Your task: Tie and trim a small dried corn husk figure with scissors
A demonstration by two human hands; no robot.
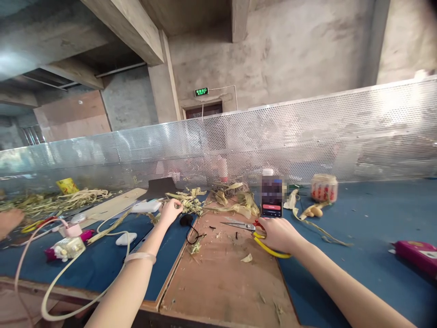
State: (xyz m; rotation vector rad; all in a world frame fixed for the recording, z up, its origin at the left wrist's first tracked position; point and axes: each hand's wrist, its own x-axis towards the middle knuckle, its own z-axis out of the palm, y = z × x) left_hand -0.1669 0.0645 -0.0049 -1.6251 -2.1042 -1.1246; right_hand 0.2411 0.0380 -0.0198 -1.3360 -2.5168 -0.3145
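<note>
My left hand (170,212) is closed in a pinch on a sprig of dried plant (192,204), whose pale flowery heads point right. My right hand (278,234) grips a pair of scissors (244,224) with red and yellow handles. The blades point left above the wooden board (235,278), a little apart from the sprig. Just behind my right hand a phone (272,196) stands upright. Below my left hand lies a dark round thing (186,221) with a black cord. Dry husks (239,207) are heaped at the back of the board.
On the left lie a white charging cable (61,278), a white earphone case (126,238), a clear-and-pink device (68,249) and dried stalks (37,205). Another person's hand (11,223) shows there. To the right are a jar (323,187) and a magenta tool (416,256). A perforated metal screen (307,132) stands behind.
</note>
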